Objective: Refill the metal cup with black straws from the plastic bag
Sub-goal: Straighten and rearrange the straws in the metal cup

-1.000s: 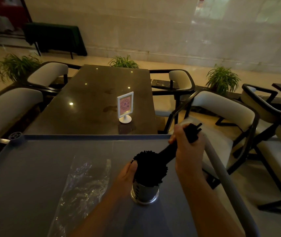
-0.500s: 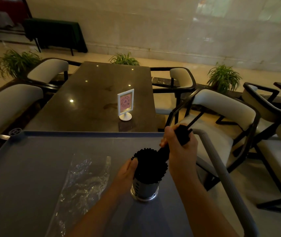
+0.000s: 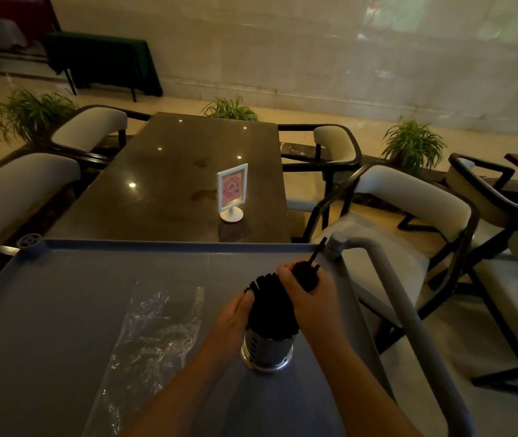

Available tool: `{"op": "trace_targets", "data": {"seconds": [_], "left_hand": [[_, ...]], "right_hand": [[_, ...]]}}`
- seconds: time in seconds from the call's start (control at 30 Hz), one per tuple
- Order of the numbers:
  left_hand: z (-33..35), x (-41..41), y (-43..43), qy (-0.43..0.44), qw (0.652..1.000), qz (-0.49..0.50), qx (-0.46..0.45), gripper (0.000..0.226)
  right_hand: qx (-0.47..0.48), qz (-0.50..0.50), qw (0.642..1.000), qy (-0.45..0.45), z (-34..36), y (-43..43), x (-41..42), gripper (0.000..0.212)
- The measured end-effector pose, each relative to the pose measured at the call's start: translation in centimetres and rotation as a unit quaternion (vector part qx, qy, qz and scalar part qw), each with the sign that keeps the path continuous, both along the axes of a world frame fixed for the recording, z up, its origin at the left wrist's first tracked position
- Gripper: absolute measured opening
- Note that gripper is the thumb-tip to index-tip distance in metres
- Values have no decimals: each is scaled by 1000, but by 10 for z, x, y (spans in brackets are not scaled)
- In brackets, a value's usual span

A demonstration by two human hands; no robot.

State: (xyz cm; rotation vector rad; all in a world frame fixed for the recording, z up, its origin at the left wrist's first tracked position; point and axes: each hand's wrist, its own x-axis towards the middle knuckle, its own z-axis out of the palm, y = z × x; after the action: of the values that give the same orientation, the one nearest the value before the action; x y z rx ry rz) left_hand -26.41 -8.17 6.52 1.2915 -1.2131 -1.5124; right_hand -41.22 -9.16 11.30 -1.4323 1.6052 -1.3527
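Note:
A perforated metal cup (image 3: 266,350) stands on the grey cart tray (image 3: 62,310), packed with black straws (image 3: 268,305) that fan out above its rim. My right hand (image 3: 309,298) grips a bundle of black straws at the cup's right side, their tops poking up past my fingers, one sticking out higher. My left hand (image 3: 234,316) rests against the left side of the straws above the cup, fingers fairly straight. The clear plastic bag (image 3: 153,332) lies flat and crumpled on the tray to the left.
The cart's grey handle bar (image 3: 409,316) curves down the right side. Beyond the tray is a dark table (image 3: 172,171) with a small white sign stand (image 3: 232,190). Cushioned chairs (image 3: 409,203) and potted plants surround it.
My right hand has lowered and moved left with its bundle, bringing those straws more upright and down into the cup. The left hand has stayed at the cup.

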Motion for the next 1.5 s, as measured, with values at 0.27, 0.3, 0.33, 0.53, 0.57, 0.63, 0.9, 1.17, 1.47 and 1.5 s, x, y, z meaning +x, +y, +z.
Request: {"op": "trace_targets", "data": {"seconds": [0.27,0.3,0.33,0.53,0.57,0.63,0.9,1.17,1.47,1.5], "left_hand": [[-4,0,2,17,1000,6,6,25],[-5,0,1,16,1000,9,8,24],[-5,0,1,16,1000,12,9,23],[-4,-2,1,9,1000,15,6,22],[-3,-2,1,7,1000,16,7,23],[-2,-2,1,-1,1000,16,8,23],[0,0,3,-5,1000,1,7,28],[2,8,3,-22,1000,-2,8,34],[-22,41,2,-53,995,-86,-28,67],[-23,42,4,-72,989,-128,-28,83]], "right_hand": [[69,68,991,90,-7,11,-2,20],[63,71,991,92,-7,11,-3,24],[58,73,991,96,-6,11,-5,28],[29,62,997,29,1,3,-7,28],[19,48,998,29,2,0,-7,16],[14,22,999,39,3,-4,-6,20],[79,-15,996,44,-24,-4,-6,25],[152,-19,965,-213,-24,-6,-11,20],[210,129,956,-157,-69,33,-51,61],[221,177,948,-144,-68,35,-49,69]]}}
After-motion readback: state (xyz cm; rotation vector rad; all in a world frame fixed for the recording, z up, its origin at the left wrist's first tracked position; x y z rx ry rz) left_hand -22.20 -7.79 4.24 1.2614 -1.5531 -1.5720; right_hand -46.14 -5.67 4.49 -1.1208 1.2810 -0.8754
